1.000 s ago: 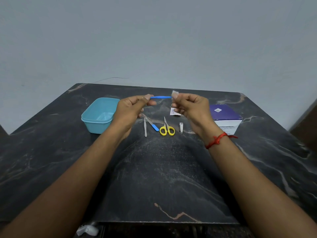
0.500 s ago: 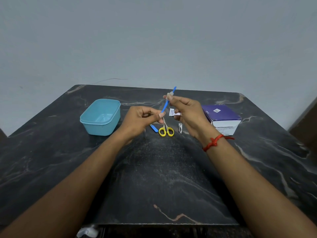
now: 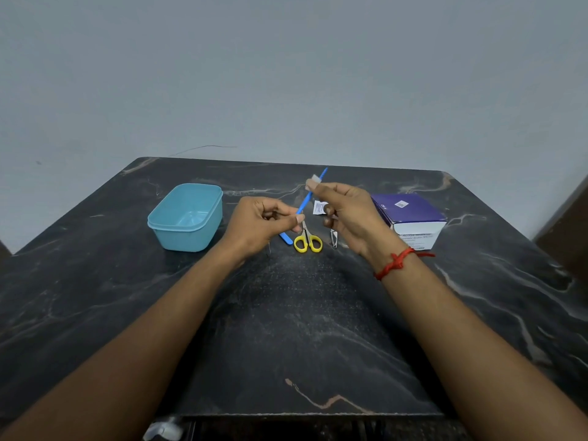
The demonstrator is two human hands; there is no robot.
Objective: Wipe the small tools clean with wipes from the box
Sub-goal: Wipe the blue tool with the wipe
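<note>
Both hands are pinching: left hand (image 3: 264,222) gripping the thin blue tool (image 3: 308,198), right hand (image 3: 345,206) wrapping a wipe (image 3: 312,180) around it; scissors (image 3: 307,240) and clippers (image 3: 333,238) below them are probably waiting unwiped.

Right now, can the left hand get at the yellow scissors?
Probably not yet: the left hand is pinching the blue stick. The yellow scissors lie uncovered just beyond it, so the path looks free once it lets go.

tabletop (image 3: 302,329): dark veined stone, dull sheen. tub (image 3: 186,218): smooth light-blue plastic, semi-gloss. scissors (image 3: 307,241): yellow plastic handles, metal blades. clipper (image 3: 333,238): shiny metal. box (image 3: 410,214): purple-white card, slight gloss. sachet (image 3: 319,207): white, looks like paper.
</note>
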